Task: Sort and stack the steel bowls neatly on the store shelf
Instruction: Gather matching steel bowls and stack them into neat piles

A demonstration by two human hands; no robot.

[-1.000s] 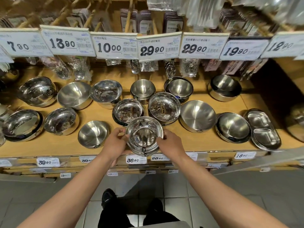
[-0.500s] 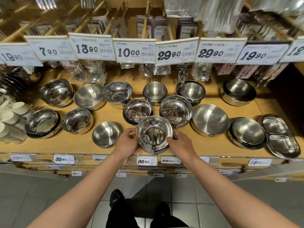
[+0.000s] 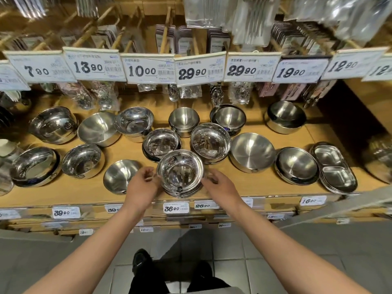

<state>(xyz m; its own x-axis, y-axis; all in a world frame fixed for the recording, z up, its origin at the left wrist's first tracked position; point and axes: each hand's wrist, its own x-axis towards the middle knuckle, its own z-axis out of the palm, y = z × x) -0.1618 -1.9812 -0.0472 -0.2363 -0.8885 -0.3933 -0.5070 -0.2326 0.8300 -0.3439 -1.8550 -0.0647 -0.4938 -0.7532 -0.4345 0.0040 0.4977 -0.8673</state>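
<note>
A stack of shiny steel bowls [image 3: 180, 172] stands near the front edge of the wooden shelf [image 3: 244, 187], at its centre. My left hand [image 3: 143, 184] is just to the left of the stack, fingers spread, with the fingertips close to the rim. My right hand [image 3: 220, 183] is just to the right of it, fingers loose and apart. Neither hand grips the stack. A small matte bowl [image 3: 121, 175] sits to the left of my left hand. Behind the stack are two polished bowl stacks [image 3: 161, 143] [image 3: 210, 141].
More steel bowls fill the shelf in two rows on both sides, including a large matte bowl [image 3: 252, 151]. Divided steel trays [image 3: 333, 166] lie at the right end. Price cards [image 3: 148, 70] and hanging cutlery packets overhang the back. Tiled floor lies below.
Both hands held the sides of the centre stack before. Now the fingers have come off it and spread, and the stack rests on the shelf by itself.
</note>
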